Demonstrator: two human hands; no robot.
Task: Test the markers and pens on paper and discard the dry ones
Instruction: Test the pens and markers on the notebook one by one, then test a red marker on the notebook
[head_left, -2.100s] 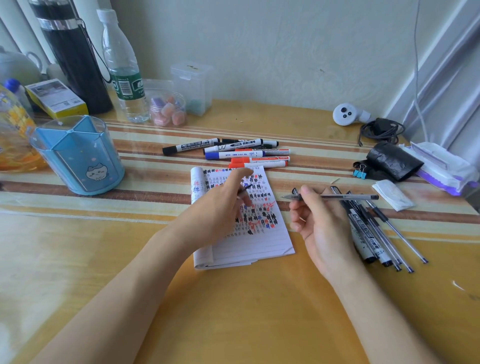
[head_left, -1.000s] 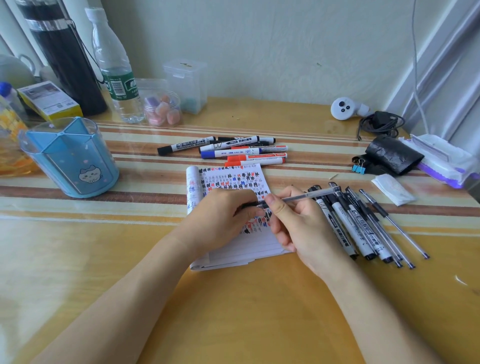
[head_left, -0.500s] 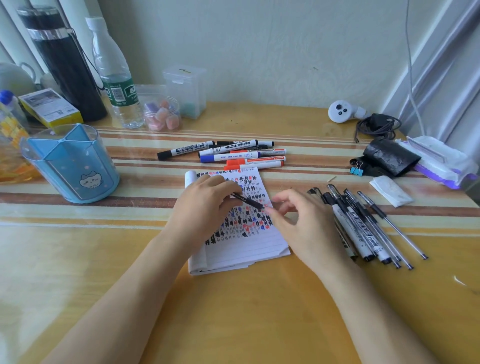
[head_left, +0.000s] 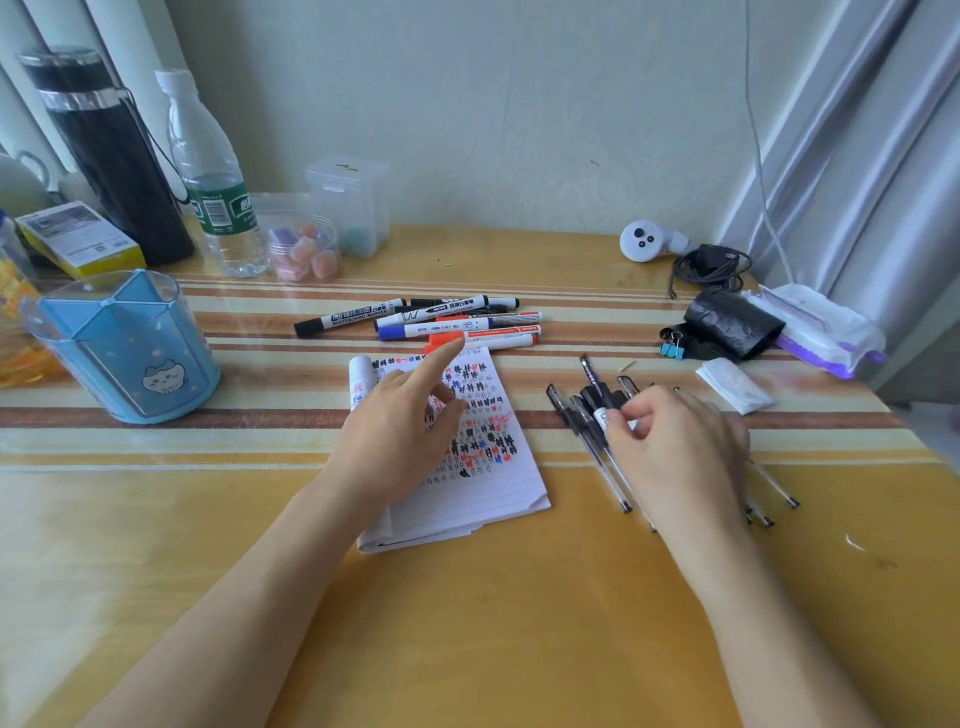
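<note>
A notepad (head_left: 488, 467) covered with black, blue and red test marks lies at the table's middle. My left hand (head_left: 400, 436) rests on it, index finger stretched toward the red marker (head_left: 483, 340), holding nothing. Behind the pad lies a row of whiteboard markers (head_left: 441, 317), black, blue and red. Right of the pad is a pile of black pens and markers (head_left: 582, 415). My right hand (head_left: 680, 447) is on this pile, blurred, its curled fingertips pinching the white barrel of a black-capped marker (head_left: 600, 408). Much of the pile is hidden under the hand.
A blue pen holder (head_left: 124, 348) stands at the left. Along the wall are a water bottle (head_left: 213, 187), a black flask (head_left: 109, 150) and small plastic boxes (head_left: 348, 208). At the right lie a folded tissue (head_left: 732, 384), a black pouch (head_left: 732, 322) and a wipes pack (head_left: 821, 327).
The pen my hands held over the pad is gone from them. My right hand moved right onto the pen pile. My left hand let go and now points its index finger toward the red marker.
</note>
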